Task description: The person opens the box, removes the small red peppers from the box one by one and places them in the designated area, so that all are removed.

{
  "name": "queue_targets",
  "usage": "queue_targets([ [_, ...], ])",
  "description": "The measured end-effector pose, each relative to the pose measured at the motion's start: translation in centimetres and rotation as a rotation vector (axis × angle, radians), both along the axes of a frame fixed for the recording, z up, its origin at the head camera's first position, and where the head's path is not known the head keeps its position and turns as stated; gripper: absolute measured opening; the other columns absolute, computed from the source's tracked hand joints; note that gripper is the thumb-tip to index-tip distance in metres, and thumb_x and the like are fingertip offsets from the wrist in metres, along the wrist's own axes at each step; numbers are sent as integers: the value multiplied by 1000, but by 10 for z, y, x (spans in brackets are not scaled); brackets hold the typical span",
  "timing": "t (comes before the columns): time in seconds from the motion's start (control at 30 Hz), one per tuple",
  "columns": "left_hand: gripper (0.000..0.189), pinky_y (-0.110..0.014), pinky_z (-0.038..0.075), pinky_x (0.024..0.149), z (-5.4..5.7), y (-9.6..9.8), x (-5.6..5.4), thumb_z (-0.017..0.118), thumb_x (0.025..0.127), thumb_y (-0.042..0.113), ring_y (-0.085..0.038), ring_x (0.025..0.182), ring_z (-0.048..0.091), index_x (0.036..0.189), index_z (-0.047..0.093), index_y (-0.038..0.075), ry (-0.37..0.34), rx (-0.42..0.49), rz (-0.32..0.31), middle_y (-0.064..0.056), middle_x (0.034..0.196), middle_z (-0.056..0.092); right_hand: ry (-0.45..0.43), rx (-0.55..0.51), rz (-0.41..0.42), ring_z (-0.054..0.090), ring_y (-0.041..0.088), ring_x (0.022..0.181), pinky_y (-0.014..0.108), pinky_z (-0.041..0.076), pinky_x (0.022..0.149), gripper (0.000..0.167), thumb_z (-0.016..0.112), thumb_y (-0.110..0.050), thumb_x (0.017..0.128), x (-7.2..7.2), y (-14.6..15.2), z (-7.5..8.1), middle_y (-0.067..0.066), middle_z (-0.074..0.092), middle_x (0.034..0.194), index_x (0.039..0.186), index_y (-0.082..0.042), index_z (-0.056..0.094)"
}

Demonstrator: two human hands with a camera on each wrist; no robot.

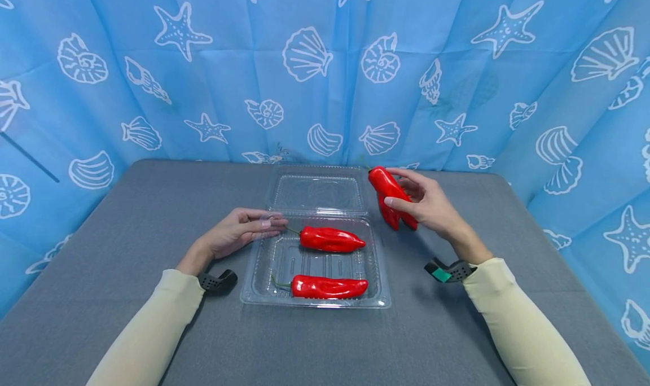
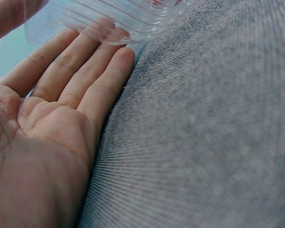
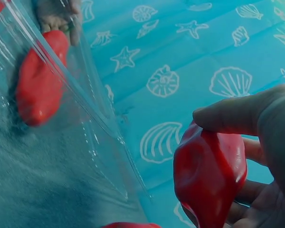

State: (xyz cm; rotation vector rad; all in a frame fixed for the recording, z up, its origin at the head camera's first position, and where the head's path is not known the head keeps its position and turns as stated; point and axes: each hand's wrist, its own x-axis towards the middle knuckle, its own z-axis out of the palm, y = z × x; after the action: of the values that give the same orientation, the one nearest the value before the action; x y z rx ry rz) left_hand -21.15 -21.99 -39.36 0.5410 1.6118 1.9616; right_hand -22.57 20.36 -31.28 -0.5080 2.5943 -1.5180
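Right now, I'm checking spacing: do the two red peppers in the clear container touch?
Apart. The head view shows bare container floor between the farther pepper and nearer pepper.

One red pepper mostly beyond right wrist view's bottom edge

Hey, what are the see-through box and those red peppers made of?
The box looks like thin, clear, shiny plastic: the grey table shows through it. The red peppers have smooth, glossy, dented surfaces with bright highlights. They could be real or plastic; I can't tell.
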Motion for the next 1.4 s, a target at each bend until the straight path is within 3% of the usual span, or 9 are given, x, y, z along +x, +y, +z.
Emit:
queue_targets([
  [0.23, 50, -41, 45, 110, 0, 0, 0, 57, 101, 3, -25, 131, 58, 144, 41, -16, 10, -3, -9, -24, 143, 56, -21, -18, -36, 59, 34, 114, 46, 61, 87, 65, 72, -19, 94, -4, 11, 2, 19, 57, 136, 153, -17, 45],
  [0.5, 51, -41, 46, 109, 1, 0, 0, 58, 101, 3, -25, 131, 58, 145, 42, -16, 2, -3, -5, -24, 143, 56, -15, 10, -120, 55, 38, 119, 21, 58, 76, 71, 72, -20, 94, -10, 25, 2, 22, 51, 141, 156, -14, 39],
  [0.8, 51, -41, 46, 109, 0, 0, 0, 58, 101, 3, -25, 130, 58, 144, 41, -17, -1, 0, -5, -24, 142, 56, 17, 75, -219, 55, 42, 118, 13, 53, 70, 73, 71, -20, 95, -16, 37, -5, 27, 49, 142, 157, -8, 34],
  [0.87, 50, -40, 46, 109, 0, 0, 0, 57, 101, 2, -25, 130, 58, 144, 42, -16, -4, 1, -4, -24, 142, 56, 9, 91, -249, 54, 44, 119, 18, 54, 73, 74, 71, -21, 95, -17, 40, -6, 28, 48, 143, 158, -8, 34],
  [1.07, 49, -40, 46, 110, 0, 1, 1, 57, 101, 2, -25, 130, 58, 144, 43, -15, -4, 2, -1, -23, 141, 57, -55, 135, -332, 49, 46, 126, 55, 56, 93, 78, 71, -24, 95, -20, 47, -10, 28, 44, 146, 159, -9, 30],
  [1.2, 49, -40, 46, 109, 0, 0, 2, 57, 101, 3, -24, 130, 58, 144, 43, -16, 1, 3, 0, -23, 141, 58, -108, 157, -358, 45, 48, 129, 62, 52, 98, 78, 70, -24, 95, -22, 51, -15, 30, 41, 147, 158, -6, 29],
  [1.4, 49, -40, 46, 109, -1, 1, 1, 56, 101, 2, -25, 130, 58, 144, 42, -16, 7, 1, -3, -24, 142, 57, -171, 217, -367, 44, 47, 127, 57, 55, 96, 76, 69, -26, 96, -26, 56, -23, 31, 42, 144, 157, -4, 29],
])
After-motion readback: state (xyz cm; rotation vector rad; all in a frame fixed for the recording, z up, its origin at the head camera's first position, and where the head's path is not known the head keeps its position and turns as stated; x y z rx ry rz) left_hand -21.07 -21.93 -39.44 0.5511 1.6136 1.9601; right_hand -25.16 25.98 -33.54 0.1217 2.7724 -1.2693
